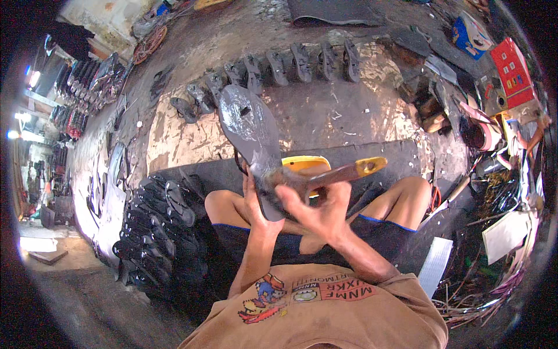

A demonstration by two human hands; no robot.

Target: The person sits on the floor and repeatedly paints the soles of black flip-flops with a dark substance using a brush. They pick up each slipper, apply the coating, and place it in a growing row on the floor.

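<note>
Clearly, I have the sandal (247, 125) slanting up and left from the left hand (254, 203).
That nearer hand clasps its lower end; my right hand (321, 212) curls round a brown tool (344, 173).

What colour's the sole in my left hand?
The sole is dark grey with a whitish sheen toward its far end, best seen in the head view.

Lit mainly from the left, burned to white around the lights (23, 117). Glossy with glare across the grey sole (253, 136). Blurred slightly at the right hand (319, 216). Dark among the piled sandals (156, 228). Bent at the rim, fading to grainy black corners.
</note>
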